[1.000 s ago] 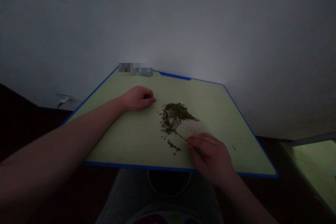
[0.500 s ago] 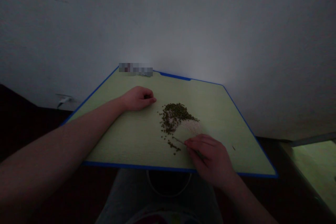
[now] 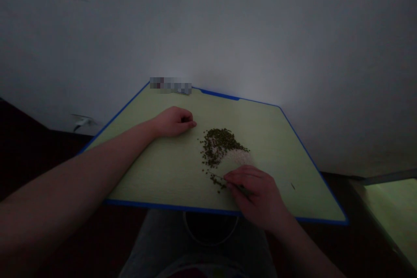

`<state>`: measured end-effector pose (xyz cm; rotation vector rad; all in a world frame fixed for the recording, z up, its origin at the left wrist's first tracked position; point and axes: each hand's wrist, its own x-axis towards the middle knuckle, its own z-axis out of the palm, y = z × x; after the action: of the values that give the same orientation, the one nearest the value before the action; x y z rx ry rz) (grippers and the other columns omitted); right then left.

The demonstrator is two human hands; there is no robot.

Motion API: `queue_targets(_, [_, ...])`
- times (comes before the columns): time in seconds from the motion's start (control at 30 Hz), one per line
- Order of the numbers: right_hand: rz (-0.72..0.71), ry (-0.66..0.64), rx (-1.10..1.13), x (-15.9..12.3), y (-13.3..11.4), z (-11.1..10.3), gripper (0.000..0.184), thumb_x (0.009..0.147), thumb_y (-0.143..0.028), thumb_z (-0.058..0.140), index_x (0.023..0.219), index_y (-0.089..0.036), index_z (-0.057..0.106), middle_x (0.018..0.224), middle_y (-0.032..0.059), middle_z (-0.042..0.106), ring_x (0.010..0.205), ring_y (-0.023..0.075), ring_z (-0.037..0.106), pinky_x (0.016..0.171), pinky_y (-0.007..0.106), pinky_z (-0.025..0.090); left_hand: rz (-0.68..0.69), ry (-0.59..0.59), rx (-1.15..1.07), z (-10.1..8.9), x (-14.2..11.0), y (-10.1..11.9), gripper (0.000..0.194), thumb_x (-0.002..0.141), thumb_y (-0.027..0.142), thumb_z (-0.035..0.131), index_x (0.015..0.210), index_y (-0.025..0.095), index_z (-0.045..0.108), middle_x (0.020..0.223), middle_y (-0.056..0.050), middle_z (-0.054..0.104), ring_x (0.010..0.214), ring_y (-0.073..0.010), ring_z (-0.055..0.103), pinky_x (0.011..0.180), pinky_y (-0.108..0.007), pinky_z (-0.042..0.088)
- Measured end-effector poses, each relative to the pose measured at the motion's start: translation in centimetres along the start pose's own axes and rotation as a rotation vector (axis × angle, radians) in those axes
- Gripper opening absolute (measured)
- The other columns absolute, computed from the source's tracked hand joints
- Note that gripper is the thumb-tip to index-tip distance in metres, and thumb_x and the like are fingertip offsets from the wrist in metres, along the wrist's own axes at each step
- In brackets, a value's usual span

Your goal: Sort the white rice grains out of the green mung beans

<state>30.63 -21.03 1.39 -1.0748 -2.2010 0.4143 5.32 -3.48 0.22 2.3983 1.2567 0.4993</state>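
On the pale tabletop (image 3: 156, 173) lies a pile of small dark green beans (image 3: 224, 139), with pale rice-like grains (image 3: 237, 155) against its near right side. My right hand (image 3: 257, 193) pinches a thin stick (image 3: 216, 175) just nearer to me than the pile. The stick's tip points left, beside a small separate cluster of beans (image 3: 219, 182). Left of the pile, my left hand (image 3: 174, 121) rests on its side on the table, fingers curled in and thumb close to them. Nothing shows in it, and it stays apart from the beans.
Blue edging (image 3: 156, 205) runs round the table, which stands against a grey wall (image 3: 228, 30). A blurred-out item (image 3: 171, 85) sits at the back left corner. A small dark sliver (image 3: 292, 186) lies at the right. Below the front edge is a round dark container (image 3: 211, 228) between my legs.
My right hand has shifted slightly left with the stick, bringing its tip over towards the small bean cluster. My left hand keeps its curled pose. The whole view has moved a little.
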Motion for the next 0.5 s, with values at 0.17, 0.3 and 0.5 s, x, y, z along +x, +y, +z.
queue_targets(0.17, [0.055, 0.025, -0.013, -0.01, 0.04, 0.16, 0.017, 0.082, -0.013, 0.055, 0.091, -0.020, 0.068, 0.083, 0.0028, 0.071, 0.076, 0.0143, 0.065, 0.071, 0.028, 0.052, 0.010, 0.001, 0.003, 0.03, 0.04, -0.09, 0.035, 0.079, 0.046, 0.047, 0.070, 0.015, 0.059, 0.055, 0.002, 0.049, 0.052, -0.0091, 0.041, 0.052, -0.024, 0.027])
queue_targets(0.3, [0.064, 0.026, -0.034, 0.08, 0.17, 0.25, 0.018, 0.081, -0.012, 0.055, 0.090, -0.020, 0.068, 0.083, 0.0026, 0.071, 0.076, 0.0145, 0.065, 0.071, 0.028, 0.052, 0.012, 0.012, 0.002, 0.08, 0.06, -0.13, 0.035, 0.078, 0.047, 0.048, 0.069, 0.015, 0.059, 0.055, 0.002, 0.048, 0.052, -0.0091, 0.040, 0.052, -0.024, 0.027])
queue_targets(0.5, [0.091, 0.051, -0.030, 0.53, 0.24, 0.49, 0.018, 0.080, -0.013, 0.056, 0.090, -0.021, 0.068, 0.083, 0.0022, 0.072, 0.077, 0.0148, 0.065, 0.072, 0.029, 0.052, 0.000, 0.007, -0.006, -0.06, -0.06, 0.15, 0.034, 0.078, 0.046, 0.048, 0.068, 0.015, 0.059, 0.054, 0.002, 0.048, 0.051, -0.0088, 0.039, 0.052, -0.024, 0.026])
